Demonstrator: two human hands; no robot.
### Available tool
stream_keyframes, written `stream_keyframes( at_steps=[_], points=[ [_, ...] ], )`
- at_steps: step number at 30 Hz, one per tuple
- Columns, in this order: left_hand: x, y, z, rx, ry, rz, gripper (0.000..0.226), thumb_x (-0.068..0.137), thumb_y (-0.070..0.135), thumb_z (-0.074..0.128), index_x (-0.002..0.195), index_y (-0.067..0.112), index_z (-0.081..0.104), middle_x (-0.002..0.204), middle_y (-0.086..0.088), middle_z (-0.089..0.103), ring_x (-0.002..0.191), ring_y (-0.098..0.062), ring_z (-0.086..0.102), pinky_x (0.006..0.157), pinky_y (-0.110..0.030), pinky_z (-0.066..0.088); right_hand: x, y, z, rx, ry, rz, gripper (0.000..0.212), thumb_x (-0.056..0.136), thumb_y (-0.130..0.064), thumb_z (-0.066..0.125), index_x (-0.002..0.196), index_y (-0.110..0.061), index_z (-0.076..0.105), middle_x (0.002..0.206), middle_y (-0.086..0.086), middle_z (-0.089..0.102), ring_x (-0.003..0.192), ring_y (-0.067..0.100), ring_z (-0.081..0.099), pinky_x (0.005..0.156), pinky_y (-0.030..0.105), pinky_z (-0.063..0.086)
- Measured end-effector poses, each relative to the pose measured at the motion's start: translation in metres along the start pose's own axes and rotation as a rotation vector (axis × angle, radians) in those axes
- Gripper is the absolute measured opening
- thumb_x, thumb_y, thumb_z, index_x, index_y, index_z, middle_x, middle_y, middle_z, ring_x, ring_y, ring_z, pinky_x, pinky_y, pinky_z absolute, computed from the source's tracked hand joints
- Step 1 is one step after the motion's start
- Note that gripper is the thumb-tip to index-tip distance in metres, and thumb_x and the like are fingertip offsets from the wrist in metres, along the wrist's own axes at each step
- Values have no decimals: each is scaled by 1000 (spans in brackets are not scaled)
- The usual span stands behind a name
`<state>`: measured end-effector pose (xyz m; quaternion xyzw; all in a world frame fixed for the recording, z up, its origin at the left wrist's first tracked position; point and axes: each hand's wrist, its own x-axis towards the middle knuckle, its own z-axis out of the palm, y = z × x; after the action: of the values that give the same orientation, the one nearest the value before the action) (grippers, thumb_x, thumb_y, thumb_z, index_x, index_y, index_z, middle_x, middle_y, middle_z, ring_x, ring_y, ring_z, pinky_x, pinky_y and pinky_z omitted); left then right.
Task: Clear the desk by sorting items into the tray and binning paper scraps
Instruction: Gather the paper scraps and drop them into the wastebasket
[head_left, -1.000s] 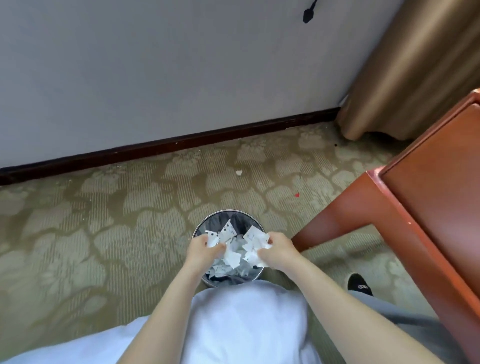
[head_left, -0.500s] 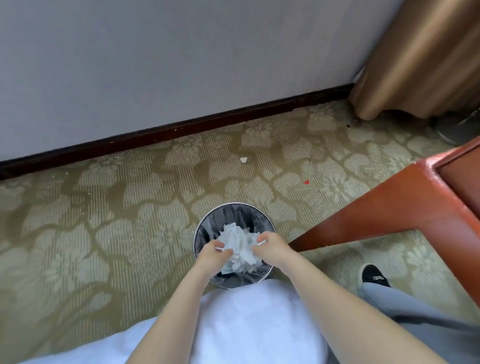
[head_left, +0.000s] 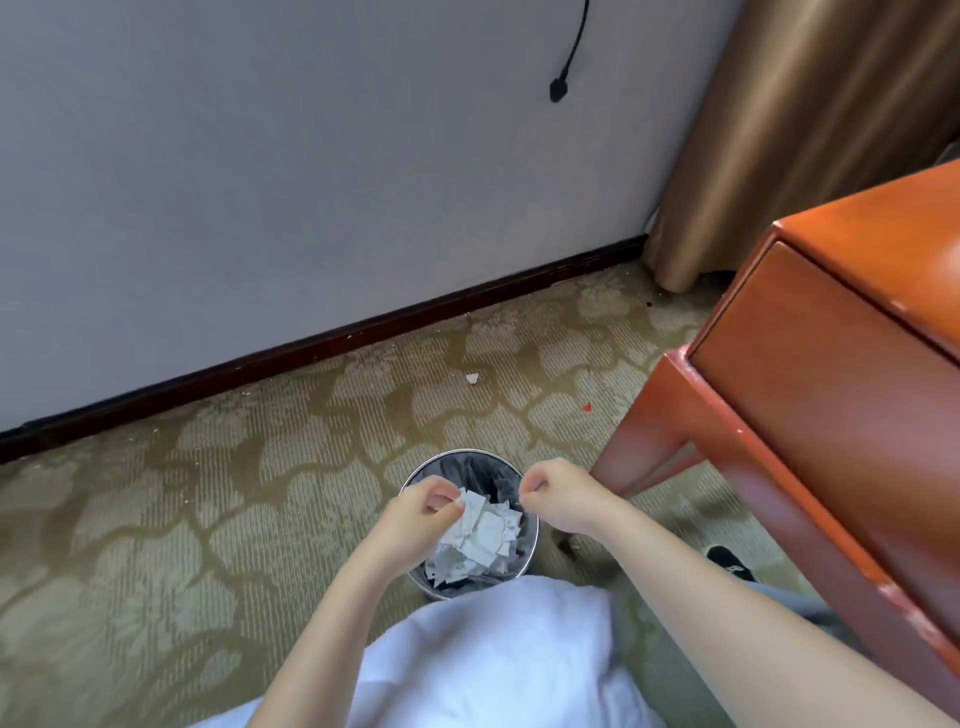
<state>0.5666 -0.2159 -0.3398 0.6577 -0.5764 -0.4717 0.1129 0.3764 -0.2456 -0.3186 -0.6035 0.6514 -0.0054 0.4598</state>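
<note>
A round metal bin (head_left: 462, 455) with a black liner stands on the carpet just in front of me. White paper scraps (head_left: 480, 540) lie heaped inside it. My left hand (head_left: 421, 514) hovers over the bin's left side, fingers curled, pinching the corner of one scrap at the top of the heap. My right hand (head_left: 563, 496) is over the bin's right rim, fingers closed, with nothing visible in it. The two hands are a short way apart. My white shirt hides the bin's near edge.
An orange-red wooden desk (head_left: 831, 395) with its leg (head_left: 649, 431) stands close on the right. A tan curtain (head_left: 779, 130) hangs behind it. A black cable (head_left: 559, 96) dangles on the wall. One white scrap (head_left: 471, 378) and a red fleck (head_left: 587, 407) lie on the carpet.
Both hands held a bunch of scraps together over the bin. They have since parted, and the scraps have dropped into the bin. The right hand has come away empty.
</note>
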Motion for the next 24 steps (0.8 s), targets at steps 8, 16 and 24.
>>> stream_keyframes(
  at_steps=[8, 16, 24],
  points=[
    [-66, 87, -33, 181, -25, 231, 16, 94, 34, 49, 107, 30, 57, 108, 13, 61, 103, -5, 57, 91, -22, 44, -96, -30, -44, -100, 188, -162, 18, 90, -24, 51, 103, -25, 64, 110, -1, 65, 104, 21, 60, 92, 38, 50],
    [-138, 183, -54, 337, -46, 385, 21, 93, 37, 50, 109, 28, 60, 109, 9, 64, 105, -7, 59, 94, -27, 45, -207, -55, -105, -228, 472, -325, 19, 90, -27, 52, 106, -29, 63, 112, -4, 66, 110, 24, 58, 94, 41, 49],
    [-210, 272, -40, 413, -32, 643, 22, 93, 39, 49, 110, 30, 60, 112, 13, 64, 105, -5, 60, 99, -31, 45, -324, -34, -155, -279, 721, -391, 17, 92, -29, 53, 105, -30, 63, 107, -5, 67, 100, 20, 62, 89, 40, 52]
  ],
)
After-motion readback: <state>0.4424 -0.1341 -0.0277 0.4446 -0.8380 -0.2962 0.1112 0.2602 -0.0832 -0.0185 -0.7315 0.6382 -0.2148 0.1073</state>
